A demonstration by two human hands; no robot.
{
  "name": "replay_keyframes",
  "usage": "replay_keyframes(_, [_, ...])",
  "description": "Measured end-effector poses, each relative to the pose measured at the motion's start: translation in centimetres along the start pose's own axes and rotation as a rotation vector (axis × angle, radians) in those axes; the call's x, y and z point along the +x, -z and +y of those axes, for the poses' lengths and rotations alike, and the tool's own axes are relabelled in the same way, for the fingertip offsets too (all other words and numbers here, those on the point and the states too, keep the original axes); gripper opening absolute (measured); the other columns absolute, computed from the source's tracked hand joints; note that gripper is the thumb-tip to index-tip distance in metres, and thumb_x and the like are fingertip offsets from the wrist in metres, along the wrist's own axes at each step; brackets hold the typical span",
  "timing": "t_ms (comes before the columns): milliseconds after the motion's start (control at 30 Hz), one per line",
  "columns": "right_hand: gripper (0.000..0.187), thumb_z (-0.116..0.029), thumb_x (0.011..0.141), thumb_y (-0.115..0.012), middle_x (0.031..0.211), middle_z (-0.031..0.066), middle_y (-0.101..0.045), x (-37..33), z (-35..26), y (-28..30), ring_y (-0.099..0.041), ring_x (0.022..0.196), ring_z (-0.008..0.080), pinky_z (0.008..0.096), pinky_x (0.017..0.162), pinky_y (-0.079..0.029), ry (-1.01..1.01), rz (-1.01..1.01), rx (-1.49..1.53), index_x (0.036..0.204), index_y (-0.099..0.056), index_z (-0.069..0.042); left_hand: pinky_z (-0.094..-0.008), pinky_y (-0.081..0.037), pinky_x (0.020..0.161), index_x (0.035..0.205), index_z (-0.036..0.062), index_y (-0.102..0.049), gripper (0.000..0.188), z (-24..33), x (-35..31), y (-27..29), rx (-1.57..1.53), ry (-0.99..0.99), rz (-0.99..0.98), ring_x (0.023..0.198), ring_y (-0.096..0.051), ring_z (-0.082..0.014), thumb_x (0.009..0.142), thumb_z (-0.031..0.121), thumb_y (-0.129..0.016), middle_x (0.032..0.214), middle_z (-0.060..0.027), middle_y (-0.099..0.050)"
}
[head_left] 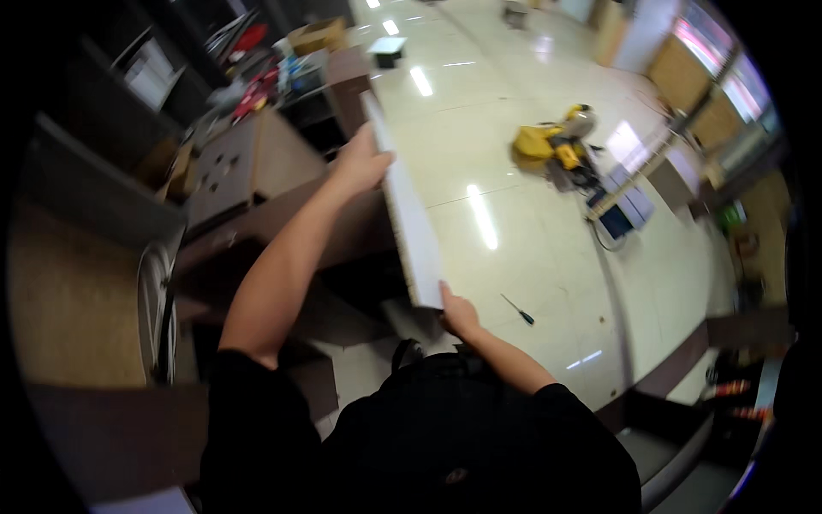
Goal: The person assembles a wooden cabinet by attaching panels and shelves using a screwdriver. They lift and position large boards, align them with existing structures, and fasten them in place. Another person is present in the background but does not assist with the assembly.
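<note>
A long white board (pixel 413 227) with a rough, tan cut edge is held up in front of me, tilted and running from far left to near right. My left hand (pixel 364 161) is closed round its edge toward the far end. At the near end, my right hand (pixel 460 313) grips the board's corner; the fingers behind it are partly hidden. Just left of the board are dark brown cabinet panels (pixel 282 218). A screwdriver (pixel 518 309) with a dark handle lies on the floor to the right of my right hand.
On the shiny tiled floor (pixel 531 248) stands a yellow and black power saw (pixel 565 147). Cardboard boxes (pixel 317 36) and loose items crowd the far left. A coiled white cable (pixel 156 300) hangs at the left. Brown panels (pixel 676 360) stand at the lower right.
</note>
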State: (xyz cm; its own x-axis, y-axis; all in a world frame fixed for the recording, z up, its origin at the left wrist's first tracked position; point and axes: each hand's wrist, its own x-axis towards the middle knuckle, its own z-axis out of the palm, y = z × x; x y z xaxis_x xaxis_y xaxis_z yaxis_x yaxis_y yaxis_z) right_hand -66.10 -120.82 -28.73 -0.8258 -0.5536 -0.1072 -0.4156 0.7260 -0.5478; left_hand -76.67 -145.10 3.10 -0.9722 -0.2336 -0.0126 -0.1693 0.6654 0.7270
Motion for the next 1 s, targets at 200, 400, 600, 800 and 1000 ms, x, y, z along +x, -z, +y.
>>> replay_keyframes(200, [0.071, -0.02, 0.077, -0.062, 0.098, 0.0242, -0.062, -0.8, -2.3, 0.3, -0.06, 0.087, 0.0421, 0.0475, 0.078, -0.048, -0.072, -0.13, 0.051, 0.138, -0.029, -0.005, -0.0445, -0.046, 0.087, 0.115, -0.0016, -0.051, 0.042, -3.2, -3.3, 0.5, 0.085, -0.039, 0.067, 0.101, -0.056, -0.0422, 0.086, 0.029, -0.054, 0.101, -0.0284, -0.06])
replay_keyframes(400, [0.081, -0.021, 0.073, -0.069, 0.118, 0.0231, -0.057, -2.9, 0.5, 0.9, -0.055, 0.108, 0.0384, 0.0411, 0.092, -0.045, -0.184, -0.099, 0.134, 0.14, -0.027, -0.008, -0.0365, -0.048, 0.081, 0.112, 0.0026, -0.061, 0.041, -7.0, -8.5, 11.6, 0.236, -0.155, 0.231, 0.094, -0.062, -0.03, 0.086, 0.034, -0.057, 0.098, -0.0171, -0.065])
replay_keyframes(600, [0.046, -0.013, 0.078, -0.057, 0.098, 0.0193, -0.066, -12.2, 13.3, -4.4, -0.065, 0.055, 0.0233, 0.0342, 0.052, -0.053, -0.557, -0.029, 0.325, 0.122, -0.05, -0.003, -0.0398, -0.039, 0.097, 0.121, 0.0034, -0.053, 0.055, -19.5, -19.7, 21.0, 0.593, 0.031, 0.19, 0.115, -0.05, -0.0331, 0.078, 0.035, -0.07, 0.117, -0.0157, -0.056])
replay_keyframes(800, [0.042, -0.016, 0.08, -0.055, 0.074, 0.019, -0.065, -24.8, 16.9, 0.9, -0.063, 0.054, 0.0265, 0.0369, 0.046, -0.051, -1.033, -0.189, 0.077, 0.118, -0.055, 0.001, -0.0437, -0.046, 0.072, 0.092, 0.0051, -0.054, 0.044, -20.7, -20.9, 18.7, 0.776, -0.164, 0.078, 0.086, -0.058, -0.0363, 0.068, 0.034, -0.077, 0.086, -0.0132, -0.061])
replay_keyframes(1000, [0.034, -0.014, 0.083, -0.048, 0.085, 0.0143, -0.064, -36.4, 15.5, -6.6, -0.06, 0.055, 0.0235, 0.0333, 0.047, -0.047, -1.38, 0.433, 0.861, 0.114, -0.055, 0.001, -0.0382, -0.045, 0.051, 0.075, 0.0081, -0.054, 0.038, -18.8, -27.2, 15.5, 0.683, -0.369, 0.025, 0.057, -0.058, -0.0322, 0.066, 0.036, -0.079, 0.059, -0.0108, -0.056])
